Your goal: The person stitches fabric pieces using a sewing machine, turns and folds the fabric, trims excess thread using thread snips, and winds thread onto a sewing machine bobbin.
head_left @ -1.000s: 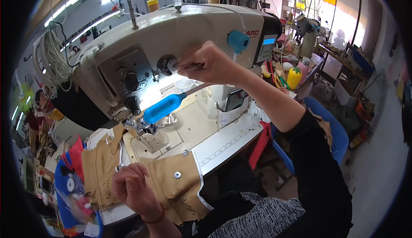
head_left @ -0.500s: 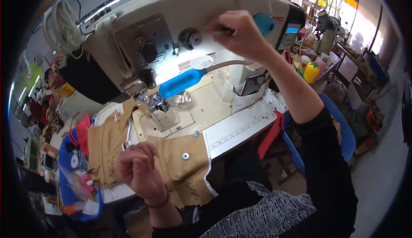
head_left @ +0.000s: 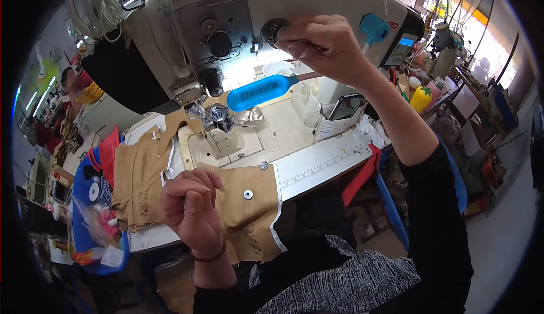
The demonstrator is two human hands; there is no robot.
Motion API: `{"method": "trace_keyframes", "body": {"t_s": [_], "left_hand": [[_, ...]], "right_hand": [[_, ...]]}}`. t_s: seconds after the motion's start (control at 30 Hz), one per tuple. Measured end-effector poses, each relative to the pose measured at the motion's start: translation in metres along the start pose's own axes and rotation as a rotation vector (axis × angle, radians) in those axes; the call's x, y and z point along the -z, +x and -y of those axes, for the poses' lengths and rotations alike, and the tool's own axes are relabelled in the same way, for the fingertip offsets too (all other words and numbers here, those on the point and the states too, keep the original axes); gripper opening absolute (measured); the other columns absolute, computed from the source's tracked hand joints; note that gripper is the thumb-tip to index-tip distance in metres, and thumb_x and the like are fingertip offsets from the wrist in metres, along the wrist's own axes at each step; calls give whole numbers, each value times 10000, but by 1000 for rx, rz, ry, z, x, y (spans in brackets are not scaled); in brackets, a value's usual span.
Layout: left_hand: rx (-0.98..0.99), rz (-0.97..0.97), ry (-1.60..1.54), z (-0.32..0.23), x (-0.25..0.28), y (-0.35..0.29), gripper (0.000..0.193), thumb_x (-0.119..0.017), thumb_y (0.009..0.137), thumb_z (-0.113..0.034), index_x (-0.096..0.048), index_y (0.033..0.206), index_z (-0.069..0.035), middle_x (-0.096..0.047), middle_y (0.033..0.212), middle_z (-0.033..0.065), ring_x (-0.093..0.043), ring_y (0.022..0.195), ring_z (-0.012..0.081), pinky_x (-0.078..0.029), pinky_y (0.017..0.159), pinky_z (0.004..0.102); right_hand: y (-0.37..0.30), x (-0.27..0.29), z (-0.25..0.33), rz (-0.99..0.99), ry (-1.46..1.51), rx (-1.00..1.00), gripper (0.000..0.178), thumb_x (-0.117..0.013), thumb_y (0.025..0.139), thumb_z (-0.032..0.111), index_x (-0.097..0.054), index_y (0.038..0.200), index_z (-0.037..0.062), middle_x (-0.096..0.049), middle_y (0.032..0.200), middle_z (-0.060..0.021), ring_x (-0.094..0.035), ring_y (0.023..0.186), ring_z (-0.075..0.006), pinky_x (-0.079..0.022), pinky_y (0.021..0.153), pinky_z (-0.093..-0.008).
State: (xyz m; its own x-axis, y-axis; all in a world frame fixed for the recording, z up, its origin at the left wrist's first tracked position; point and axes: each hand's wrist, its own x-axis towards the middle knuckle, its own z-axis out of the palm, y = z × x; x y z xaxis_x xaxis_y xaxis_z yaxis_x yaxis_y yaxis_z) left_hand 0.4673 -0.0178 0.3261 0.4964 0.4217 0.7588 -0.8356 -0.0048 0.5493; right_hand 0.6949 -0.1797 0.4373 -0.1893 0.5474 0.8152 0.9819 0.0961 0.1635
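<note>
A white sewing machine [head_left: 317,2] stands before me, with a round dark winder fitting [head_left: 274,30] on its front. My right hand [head_left: 323,48] is closed, fingertips pinched at that fitting; what they grip is hidden and blurred. Lower left, my left hand [head_left: 194,205] is raised over tan fabric [head_left: 243,215], its thumb and fingers curled into a pinch; nothing between them can be made out. On the fabric lies a bobbin [head_left: 248,194], and a small metal bobbin case [head_left: 263,165] sits just above it. A blue lamp [head_left: 262,92] hangs below the right hand.
A phone [head_left: 347,107] leans in a white holder at the machine's base. A ruler strip [head_left: 317,169] runs along the table edge. More tan fabric [head_left: 133,184] lies left, beside a blue bin [head_left: 79,206] of odds and ends. A dark thread knob [head_left: 220,44] juts out.
My view has shifted, so the machine sits further right and higher. My right hand's fingers have come down onto the winder fitting. My left hand stays curled over the fabric.
</note>
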Motion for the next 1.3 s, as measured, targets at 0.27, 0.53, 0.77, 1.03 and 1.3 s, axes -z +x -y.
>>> {"method": "trace_keyframes", "body": {"t_s": [0.27, 0.53, 0.77, 1.03, 1.3], "left_hand": [[-4, -1, 9, 0, -6, 0, 179, -564, 850, -153, -531, 760, -2, -435, 565, 28, -382, 520, 126, -404, 553, 311], [20, -5, -10, 6, -4, 0, 80, -529, 836, -40, -519, 770, 5, -473, 595, 45, -402, 536, 126, -420, 555, 309], [43, -22, -6, 7, -8, -1, 85, -522, 832, -25, -510, 756, 10, -455, 593, 39, -389, 547, 131, -416, 572, 304], [56, -16, -6, 3, -7, -3, 72, -514, 824, -4, -511, 756, 18, -459, 598, 46, -409, 563, 140, -427, 591, 317], [59, -8, 9, 2, -5, -4, 56, -510, 815, 15, -503, 759, 10, -473, 605, 53, -422, 578, 143, -426, 620, 325]], "right_hand": [[-3, 2, 2, -8, 186, -130, 63, -669, 720, -25, -643, 776, -18, -644, 724, -87, -626, 600, -150, -472, 513, -222], [-3, 3, 6, 3, 12, -65, 70, -691, 689, 19, -626, 715, 24, -624, 701, -74, -597, 582, -247, -470, 522, -309], [0, 7, 5, 68, -26, -12, 74, -689, 669, 0, -643, 722, 22, -633, 722, -83, -605, 594, -249, -481, 528, -326], [-1, 2, 17, -7, 347, -443, 84, -690, 739, 26, -619, 777, 4, -601, 675, -20, -524, 564, -59, -410, 491, -227], [2, 9, 11, -190, 49, -551, 144, -666, 705, 73, -587, 699, -48, -558, 579, -149, -550, 519, -182, -419, 504, -312]]}}
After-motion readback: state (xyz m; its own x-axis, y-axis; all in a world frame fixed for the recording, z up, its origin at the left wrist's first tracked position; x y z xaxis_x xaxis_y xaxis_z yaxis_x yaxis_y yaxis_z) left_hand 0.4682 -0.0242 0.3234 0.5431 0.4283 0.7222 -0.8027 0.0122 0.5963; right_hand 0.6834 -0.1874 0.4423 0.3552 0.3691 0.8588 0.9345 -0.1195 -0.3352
